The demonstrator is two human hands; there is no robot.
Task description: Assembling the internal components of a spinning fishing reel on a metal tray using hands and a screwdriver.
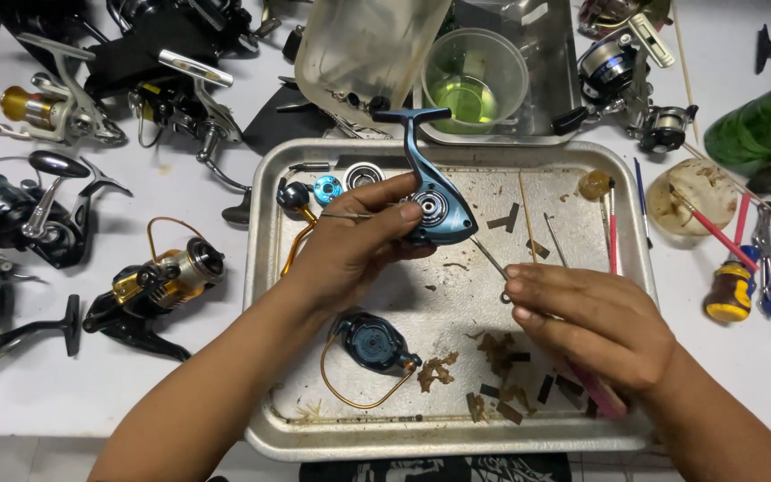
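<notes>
My left hand (350, 250) holds a blue fishing reel body (435, 201) upright above the metal tray (265, 295), thumb pressed near its round bearing seat. My right hand (591, 326) pinches a thin metal tool (491, 261) whose tip points toward the reel body; a pink-handled tool (601, 397) also lies under that hand. A dark blue rotor with a gold bail wire (372, 344) rests on the tray below my left hand. A blue ring (327, 188), a bearing (363, 175) and a gold handle with a black knob (296, 201) lie at the tray's top left.
Several fishing reels (158, 281) crowd the white table to the left. A clear cup of green liquid (473, 80) and a plastic container (359, 49) stand behind the tray. Tools, a small jar (729, 290) and a green bottle (760, 125) lie to the right. Dirty scraps litter the tray.
</notes>
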